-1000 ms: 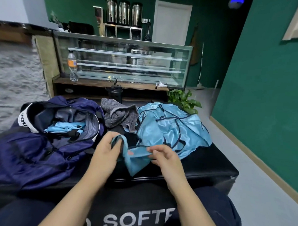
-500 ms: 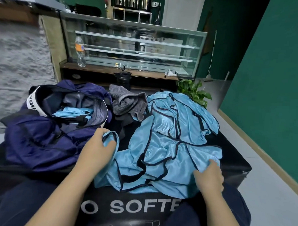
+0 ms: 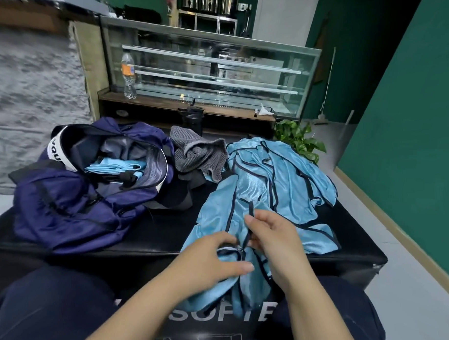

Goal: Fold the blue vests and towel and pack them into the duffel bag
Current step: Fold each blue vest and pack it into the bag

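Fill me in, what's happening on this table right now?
A person is sorting out a blue vest at the table's near edge: left hand and right hand both grip its dark-trimmed edge. The navy duffel bag sits open, one folded blue piece inside. The grey towel lies crumpled, unpacked.

Café or shop interior: glass display case [image 3: 209, 70] on wooden counter, steel drink urns [image 3: 207, 1] on shelf behind, green walls [image 3: 411, 100].
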Demonstrator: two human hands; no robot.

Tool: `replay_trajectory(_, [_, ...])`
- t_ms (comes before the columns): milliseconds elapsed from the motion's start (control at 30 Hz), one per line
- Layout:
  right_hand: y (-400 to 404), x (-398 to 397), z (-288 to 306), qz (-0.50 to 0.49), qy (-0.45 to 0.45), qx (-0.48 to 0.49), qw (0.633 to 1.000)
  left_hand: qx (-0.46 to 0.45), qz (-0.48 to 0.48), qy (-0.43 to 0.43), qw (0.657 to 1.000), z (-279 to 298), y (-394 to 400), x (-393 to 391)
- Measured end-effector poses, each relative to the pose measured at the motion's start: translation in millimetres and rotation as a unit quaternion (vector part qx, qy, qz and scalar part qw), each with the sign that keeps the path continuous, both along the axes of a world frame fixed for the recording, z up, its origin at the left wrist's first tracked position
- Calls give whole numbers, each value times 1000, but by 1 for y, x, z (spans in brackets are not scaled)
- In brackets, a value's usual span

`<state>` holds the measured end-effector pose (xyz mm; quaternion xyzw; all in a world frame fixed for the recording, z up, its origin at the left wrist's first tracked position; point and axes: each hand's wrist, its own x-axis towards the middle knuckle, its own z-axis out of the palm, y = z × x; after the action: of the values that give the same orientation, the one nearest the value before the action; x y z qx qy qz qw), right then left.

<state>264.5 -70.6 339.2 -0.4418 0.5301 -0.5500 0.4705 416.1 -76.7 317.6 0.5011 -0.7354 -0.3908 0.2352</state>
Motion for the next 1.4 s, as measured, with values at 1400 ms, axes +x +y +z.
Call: replay_trajectory(1400, [26, 10, 39, 46, 150, -91, 983, -50, 213, 314, 924, 62, 9, 22])
